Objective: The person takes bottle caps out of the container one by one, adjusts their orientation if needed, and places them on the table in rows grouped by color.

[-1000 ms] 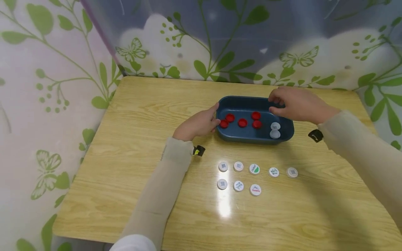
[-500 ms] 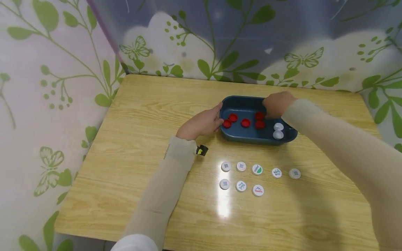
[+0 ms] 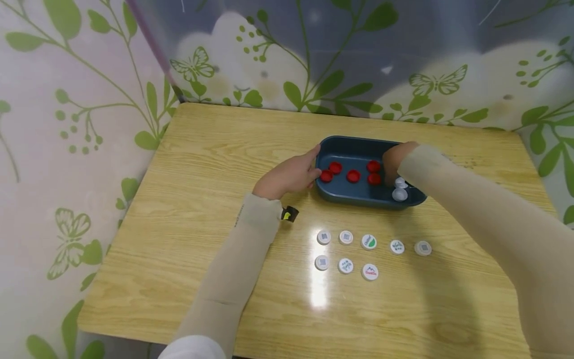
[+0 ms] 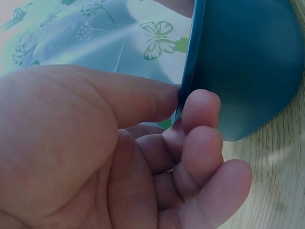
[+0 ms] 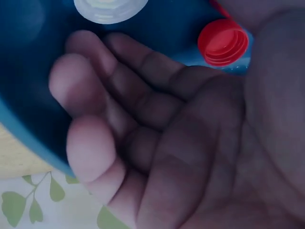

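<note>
White caps point(image 3: 399, 194) lie in the blue tray point(image 3: 358, 200) near its right end, where the right hand point(image 3: 395, 157), loosely bent, grasping nothing visible, should pinch gently while the left hand point(image 3: 289, 173) grips the left rim.

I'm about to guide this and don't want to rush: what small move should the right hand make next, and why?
I'd probably have the right hand pinch the white bottle cap beside its fingers. That cap lies close by in the blue tray, the visible palm holds nothing, and the left hand grips the tray's end.
</note>
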A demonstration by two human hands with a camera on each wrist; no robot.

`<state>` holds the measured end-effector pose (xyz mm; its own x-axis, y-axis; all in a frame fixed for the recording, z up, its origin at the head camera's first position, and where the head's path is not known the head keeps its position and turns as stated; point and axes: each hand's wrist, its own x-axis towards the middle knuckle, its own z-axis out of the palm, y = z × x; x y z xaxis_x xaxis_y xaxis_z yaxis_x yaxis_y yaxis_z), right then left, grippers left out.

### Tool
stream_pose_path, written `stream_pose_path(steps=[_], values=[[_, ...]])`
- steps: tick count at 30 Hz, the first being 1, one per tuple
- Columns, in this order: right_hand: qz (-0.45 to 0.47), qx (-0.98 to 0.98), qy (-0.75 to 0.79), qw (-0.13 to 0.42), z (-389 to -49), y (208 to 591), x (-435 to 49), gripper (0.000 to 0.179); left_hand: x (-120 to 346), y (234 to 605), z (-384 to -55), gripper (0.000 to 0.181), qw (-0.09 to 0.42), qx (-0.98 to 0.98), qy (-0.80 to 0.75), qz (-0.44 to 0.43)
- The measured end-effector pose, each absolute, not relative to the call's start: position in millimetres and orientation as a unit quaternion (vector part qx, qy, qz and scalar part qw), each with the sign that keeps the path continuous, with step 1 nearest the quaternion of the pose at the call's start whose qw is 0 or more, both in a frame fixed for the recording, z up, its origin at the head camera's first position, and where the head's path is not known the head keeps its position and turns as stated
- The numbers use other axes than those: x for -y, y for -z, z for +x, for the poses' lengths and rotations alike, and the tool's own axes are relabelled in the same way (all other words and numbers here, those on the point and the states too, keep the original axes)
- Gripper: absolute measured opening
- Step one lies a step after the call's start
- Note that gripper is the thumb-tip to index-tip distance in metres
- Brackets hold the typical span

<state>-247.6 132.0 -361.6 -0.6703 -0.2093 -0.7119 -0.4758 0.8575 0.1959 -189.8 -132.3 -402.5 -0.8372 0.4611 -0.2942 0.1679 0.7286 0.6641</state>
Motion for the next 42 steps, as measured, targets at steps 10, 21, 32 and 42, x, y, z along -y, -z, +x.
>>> stream_pose_path(steps=[10, 21, 32, 42], values=[[-0.202, -0.868, -0.189, 0.412, -254.2, 371.7, -136.9, 0.017, 133.2, 401.6, -189.0, 0.071, 0.227, -0.903, -0.321, 0.171], [-0.260, -0.903, -0.074, 0.334, -273.8, 385.5, -162.9, 0.016, 133.6, 404.1, -190.6, 0.075, 0.215, -0.899, -0.339, 0.173], [-0.311, -0.912, -0.032, 0.267, -262.7, 363.7, -174.9, 0.032, 128.1, 404.5, -192.9, 0.072, 0.169, -0.928, -0.274, 0.189], [-0.434, -0.892, 0.115, 0.056, -133.2, 358.5, -203.5, 0.012, 127.7, 413.1, -195.2, 0.111, 0.152, -0.921, -0.302, 0.191]])
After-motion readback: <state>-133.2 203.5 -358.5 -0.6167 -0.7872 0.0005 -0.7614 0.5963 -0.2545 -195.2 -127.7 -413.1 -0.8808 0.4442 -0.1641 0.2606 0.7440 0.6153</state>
